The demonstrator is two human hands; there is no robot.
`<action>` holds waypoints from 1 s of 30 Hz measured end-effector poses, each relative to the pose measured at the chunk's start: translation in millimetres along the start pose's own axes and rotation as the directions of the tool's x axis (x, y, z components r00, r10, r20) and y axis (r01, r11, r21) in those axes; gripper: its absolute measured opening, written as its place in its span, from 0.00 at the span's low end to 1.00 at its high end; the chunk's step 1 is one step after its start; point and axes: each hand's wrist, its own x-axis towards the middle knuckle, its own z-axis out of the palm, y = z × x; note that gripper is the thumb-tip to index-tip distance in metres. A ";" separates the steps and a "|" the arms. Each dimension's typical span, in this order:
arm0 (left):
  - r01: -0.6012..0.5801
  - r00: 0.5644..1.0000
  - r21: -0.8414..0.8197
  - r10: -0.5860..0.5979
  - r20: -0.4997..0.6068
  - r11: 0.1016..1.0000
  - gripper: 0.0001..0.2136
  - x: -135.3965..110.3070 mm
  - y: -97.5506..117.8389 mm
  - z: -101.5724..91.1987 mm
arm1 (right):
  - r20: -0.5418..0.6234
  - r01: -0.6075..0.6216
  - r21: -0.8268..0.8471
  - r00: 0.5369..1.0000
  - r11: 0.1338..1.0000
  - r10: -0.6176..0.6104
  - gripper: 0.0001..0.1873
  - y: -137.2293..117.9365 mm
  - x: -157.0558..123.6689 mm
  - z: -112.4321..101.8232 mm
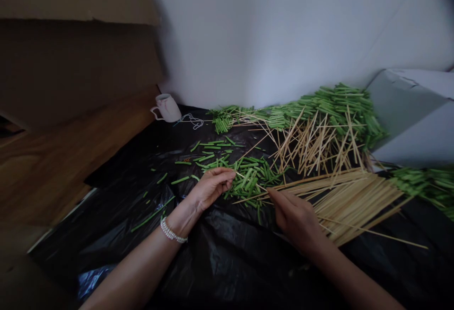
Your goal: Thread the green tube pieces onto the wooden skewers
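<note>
A thin wooden skewer runs between my two hands. The fingers of my left hand, with a beaded bracelet at the wrist, are pinched together around its left end. My right hand is closed on the other end, its thumb and index finger pressed together. Just beyond and under the skewer lies a loose heap of cut green stems, which look like garlic shoots. Beside my right hand a wide bundle of bare wooden skewers is spread out. Whether a stem is on the held skewer, I cannot tell.
Black plastic sheeting covers the work surface. Stacked rows of skewered green stems lie at the back, their sticks pointing towards me. A white mug and pale string sit back left. Boxes stand left and right.
</note>
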 end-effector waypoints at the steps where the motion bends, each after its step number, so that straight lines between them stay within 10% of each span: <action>1: -0.003 1.000 0.003 0.003 0.004 1.000 0.08 0.0 -0.6 -0.6 | -0.014 0.019 -0.032 1.000 0.999 -0.020 0.20 -0.1 0.0 -0.3; 30: 0.052 0.998 0.035 -0.053 0.039 0.998 0.08 0.4 -5.8 -0.2 | -0.006 0.054 -0.094 0.998 0.994 -0.055 0.19 -2.3 -0.7 1.7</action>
